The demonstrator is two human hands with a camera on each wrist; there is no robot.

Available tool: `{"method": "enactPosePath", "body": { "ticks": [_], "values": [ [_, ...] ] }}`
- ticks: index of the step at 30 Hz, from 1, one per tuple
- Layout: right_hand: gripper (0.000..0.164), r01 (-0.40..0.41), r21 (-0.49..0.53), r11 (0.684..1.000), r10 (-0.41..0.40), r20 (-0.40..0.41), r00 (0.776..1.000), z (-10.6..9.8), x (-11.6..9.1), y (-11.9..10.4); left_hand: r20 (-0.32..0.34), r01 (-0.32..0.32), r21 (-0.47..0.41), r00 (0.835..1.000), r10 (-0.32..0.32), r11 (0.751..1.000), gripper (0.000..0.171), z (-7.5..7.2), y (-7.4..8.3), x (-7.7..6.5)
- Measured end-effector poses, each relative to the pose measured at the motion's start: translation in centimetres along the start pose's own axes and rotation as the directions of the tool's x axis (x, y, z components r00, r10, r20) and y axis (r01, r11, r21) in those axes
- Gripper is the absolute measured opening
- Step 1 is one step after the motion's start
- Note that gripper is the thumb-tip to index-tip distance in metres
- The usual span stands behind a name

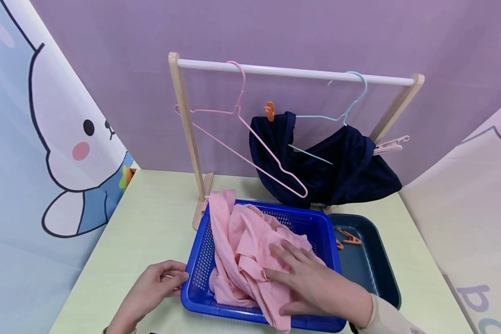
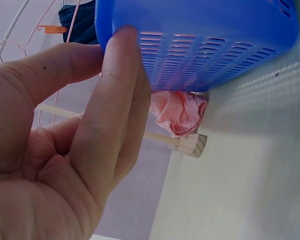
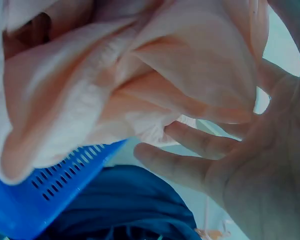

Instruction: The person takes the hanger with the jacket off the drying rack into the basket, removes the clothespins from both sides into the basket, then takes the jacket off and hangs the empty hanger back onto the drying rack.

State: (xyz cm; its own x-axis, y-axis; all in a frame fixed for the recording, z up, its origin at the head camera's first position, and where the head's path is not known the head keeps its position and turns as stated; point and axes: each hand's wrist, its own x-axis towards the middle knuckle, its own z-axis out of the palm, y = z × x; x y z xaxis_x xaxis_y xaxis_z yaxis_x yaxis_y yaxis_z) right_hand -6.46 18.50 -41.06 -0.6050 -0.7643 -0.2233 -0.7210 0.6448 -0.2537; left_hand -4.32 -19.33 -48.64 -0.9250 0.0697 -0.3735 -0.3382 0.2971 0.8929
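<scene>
A pink garment (image 1: 250, 250) lies bunched in a blue plastic basket (image 1: 197, 297), with folds over its far left and front rims. My left hand (image 1: 156, 283) pinches the basket's left rim between thumb and fingers; in the left wrist view its fingertips (image 2: 121, 50) are right at the rim. Spread over the right part of the garment is my right hand (image 1: 313, 283), its fingers fairly straight and resting on the cloth. The right wrist view shows those fingers (image 3: 185, 167) stretched out beside the pink folds.
Behind the basket stands a rack with a white bar (image 1: 292, 72). A bare pink hanger (image 1: 271, 150) and a light-blue hanger (image 1: 361, 97) with a dark navy garment (image 1: 338, 171) hang there; an orange clip (image 1: 269, 111) and a pale clip (image 1: 390, 146) grip the garment. A dark tray (image 1: 384, 260) holds orange clips (image 1: 350, 237).
</scene>
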Motion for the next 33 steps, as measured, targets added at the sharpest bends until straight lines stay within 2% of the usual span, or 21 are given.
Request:
{"method": "enactPosePath", "body": {
  "ticks": [2, 9, 12, 16, 21, 26, 29, 33],
  "values": [
    [0.071, -0.003, -0.012, 1.000, 0.004, 0.027, 1.000, 0.4, 0.7, 0.4, -0.002, 0.003, 0.001, 1.000, -0.003, 1.000, 0.034, 0.0, 0.0, 0.0],
    [0.067, -0.012, -0.150, 0.989, 0.027, 0.098, 0.995, 1.3, 3.3, 1.4, -0.005, 0.004, -0.003, 1.000, -0.004, 1.000, 0.033, 0.0, 0.0, 0.0],
    [0.067, -0.033, -0.151, 0.988, 0.051, 0.120, 0.992, 1.4, 3.8, 1.6, -0.007, 0.003, -0.003, 1.000, -0.003, 1.000, 0.033, 0.0, 0.0, 0.0],
    [0.068, -0.027, -0.135, 0.990, 0.043, 0.119, 0.992, 0.9, 3.7, 1.5, 0.000, -0.005, -0.006, 1.000, 0.005, 1.000, 0.033, 0.0, 0.0, -0.1],
    [0.072, -0.037, -0.047, 0.998, 0.041, 0.085, 0.996, -1.5, 2.9, 1.2, 0.018, -0.015, -0.011, 1.000, 0.015, 1.000, 0.033, -0.1, 0.0, 0.0],
    [0.080, 0.008, -0.028, 1.000, -0.009, -0.051, 0.999, -4.2, 3.3, 1.7, 0.020, -0.009, -0.011, 1.000, 0.010, 1.000, 0.033, -0.1, 0.0, 0.0],
    [0.085, 0.039, 0.016, 0.999, -0.037, -0.095, 0.995, -5.1, 5.1, 2.0, 0.014, -0.003, -0.008, 1.000, 0.003, 1.000, 0.033, -0.1, 0.0, 0.0],
    [0.084, 0.091, 0.006, 0.996, -0.090, -0.091, 0.992, -5.9, 9.1, 2.2, 0.018, -0.006, -0.006, 1.000, 0.006, 1.000, 0.033, -0.1, -0.1, 0.1]
  ]
}}
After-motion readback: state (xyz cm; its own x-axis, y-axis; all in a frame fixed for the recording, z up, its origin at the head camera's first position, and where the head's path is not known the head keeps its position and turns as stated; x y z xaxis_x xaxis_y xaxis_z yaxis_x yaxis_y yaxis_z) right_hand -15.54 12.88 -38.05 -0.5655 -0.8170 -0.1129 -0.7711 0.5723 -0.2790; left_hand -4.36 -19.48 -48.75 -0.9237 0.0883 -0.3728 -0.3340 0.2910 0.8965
